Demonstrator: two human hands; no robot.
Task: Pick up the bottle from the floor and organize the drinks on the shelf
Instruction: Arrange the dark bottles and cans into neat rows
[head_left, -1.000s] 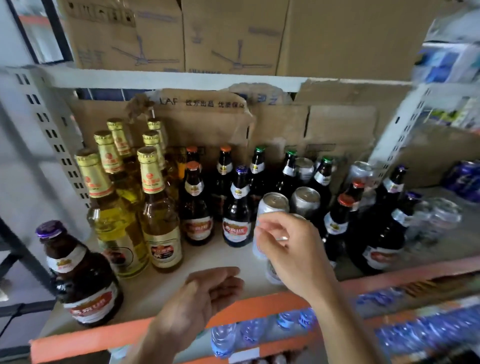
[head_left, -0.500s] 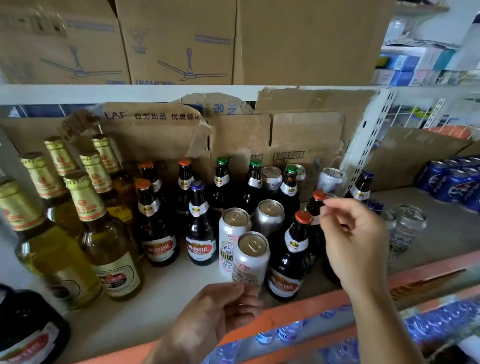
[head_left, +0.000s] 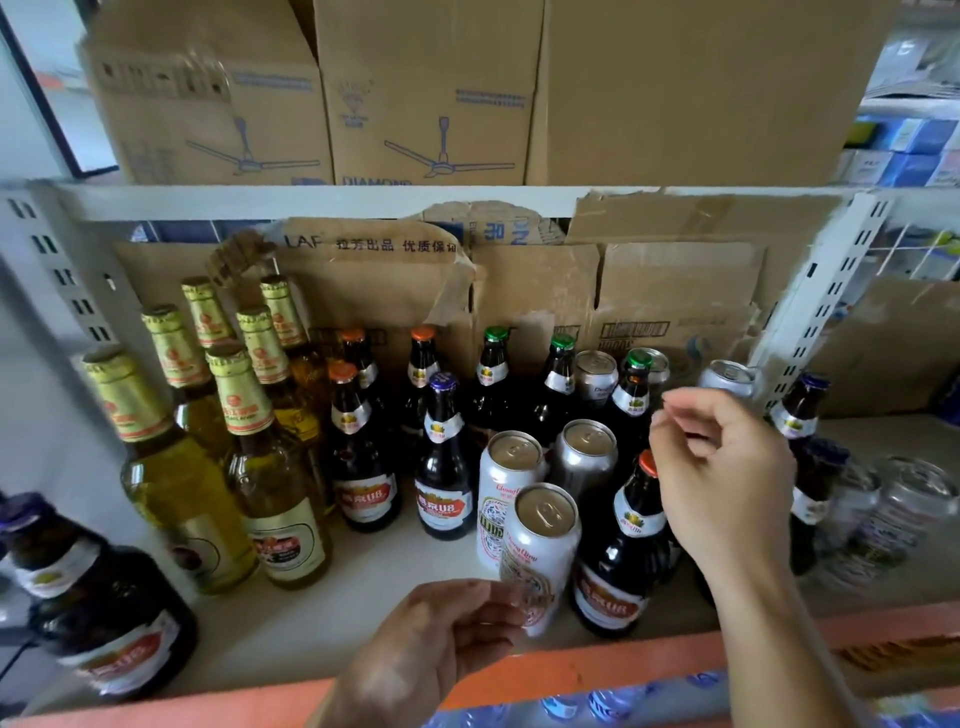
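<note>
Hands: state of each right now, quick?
Left hand: fingertips on the front can; grip cannot be told.
Right hand: fingers curled, holding nothing.

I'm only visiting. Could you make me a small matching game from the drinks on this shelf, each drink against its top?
Drinks:
1. tall yellow bottle
2. front can
3. dark bottle right of the can
4. far-left dark bottle

Tops:
A. purple cap
B. gold foil
C. orange cap
D. pull-tab lid

Pairs: 1-B, 2-D, 3-C, 4-A
</note>
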